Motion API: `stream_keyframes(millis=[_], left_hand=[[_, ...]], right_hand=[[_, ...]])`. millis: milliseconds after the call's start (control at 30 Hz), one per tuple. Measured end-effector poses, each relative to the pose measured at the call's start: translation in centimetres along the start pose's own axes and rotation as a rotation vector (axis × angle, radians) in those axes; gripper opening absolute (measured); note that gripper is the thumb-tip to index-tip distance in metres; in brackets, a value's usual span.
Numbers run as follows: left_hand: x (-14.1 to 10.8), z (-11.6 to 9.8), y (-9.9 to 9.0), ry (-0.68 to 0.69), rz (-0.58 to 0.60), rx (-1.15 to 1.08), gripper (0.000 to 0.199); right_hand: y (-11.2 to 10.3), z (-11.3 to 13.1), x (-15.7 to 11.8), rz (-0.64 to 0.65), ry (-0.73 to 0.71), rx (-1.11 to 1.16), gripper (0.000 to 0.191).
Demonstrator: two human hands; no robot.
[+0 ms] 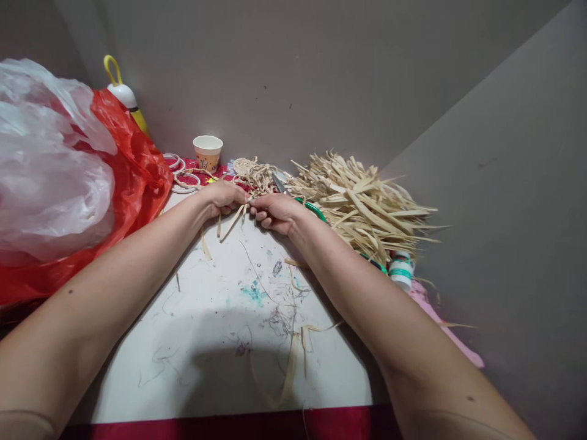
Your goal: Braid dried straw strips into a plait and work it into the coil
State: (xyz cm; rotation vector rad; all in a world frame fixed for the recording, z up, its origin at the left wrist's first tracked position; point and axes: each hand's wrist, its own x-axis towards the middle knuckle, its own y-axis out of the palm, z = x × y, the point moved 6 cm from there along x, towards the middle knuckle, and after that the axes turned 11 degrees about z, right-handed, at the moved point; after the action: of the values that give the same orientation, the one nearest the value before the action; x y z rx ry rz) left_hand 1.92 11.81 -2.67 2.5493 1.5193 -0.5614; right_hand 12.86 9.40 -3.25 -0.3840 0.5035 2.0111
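Note:
My left hand (225, 195) and my right hand (274, 209) meet at the far side of the white board, fingertips pinched close together. Between them they grip thin straw strips (236, 221), whose loose ends hang down below the fingers. Just behind the hands lies a tangle of braided straw cord (257, 176) with a small coiled round piece (244, 165) at its left. Scissors with green handles (312, 209) rest beside my right hand, partly hidden by it. The exact spot where the fingers pinch is too small to make out.
A big pile of dry straw strips (362, 201) lies at the right. White and red plastic bags (132, 159) bulge at the left. A paper cup (208, 154), white rings (187, 183) and a yellow-and-white bottle (123, 95) stand behind. A small white jar (401, 272) sits by the pile. Straw scraps litter the board (183, 342).

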Motion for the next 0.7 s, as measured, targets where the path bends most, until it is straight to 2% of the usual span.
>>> stream_keyframes(millis=[300,467,700], left_hand=[[0.03,0.03,-0.25,0.007,-0.088,0.098,0.012],[0.18,0.08,-0.3,0.025,-0.057,0.076,0.012],[0.07,0.02,-0.36,0.031,-0.075,0.113,0.011]], right_hand=[[-0.27,-0.13,-0.07,-0.041,0.012,-0.161,0.023],[-0.41,-0.2,0.16,-0.049,0.048,-0.051,0.027],[0.18,-0.65,0.19,0.041,0.101,0.019,0.029]])
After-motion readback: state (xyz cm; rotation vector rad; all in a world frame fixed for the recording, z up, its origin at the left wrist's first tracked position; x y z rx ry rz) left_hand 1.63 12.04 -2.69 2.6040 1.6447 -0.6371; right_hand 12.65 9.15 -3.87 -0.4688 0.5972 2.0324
